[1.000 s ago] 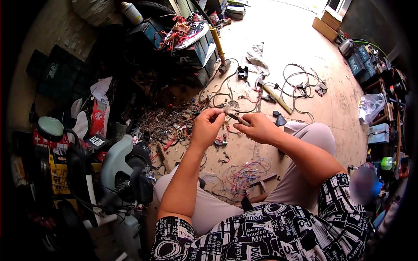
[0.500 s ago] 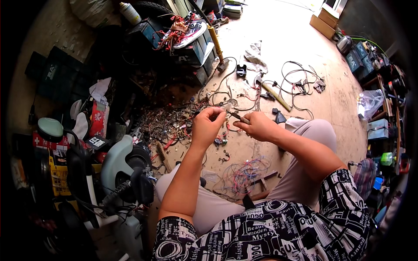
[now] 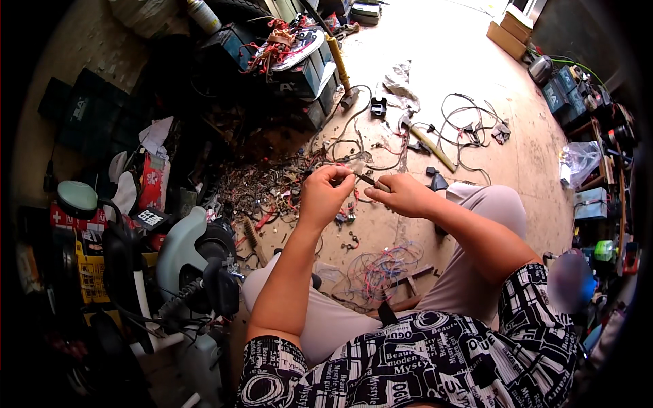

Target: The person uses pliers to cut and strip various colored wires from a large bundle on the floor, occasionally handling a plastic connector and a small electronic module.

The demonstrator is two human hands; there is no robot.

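Littered floor (image 3: 527, 146), one right hand (image 3: 403, 195) closed around one slim dark tool (image 3: 366, 180), one left hand (image 3: 326, 197) pinched near its tip.

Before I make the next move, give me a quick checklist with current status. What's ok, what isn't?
1. Slim dark tool gripped in the right hand: ok.
2. Left hand thumb and forefinger brought together: ok.
3. Identity of anything in that pinch: cannot tell, too small.
4. Tool tip in contact with the left hand's fingers: cannot tell; it ends very close to them.
5. Thin coloured wires clear of both hands: ok, they lie nearer the body.
6. Floor clear of scrap: not ok; a pile of small parts spreads to the left.
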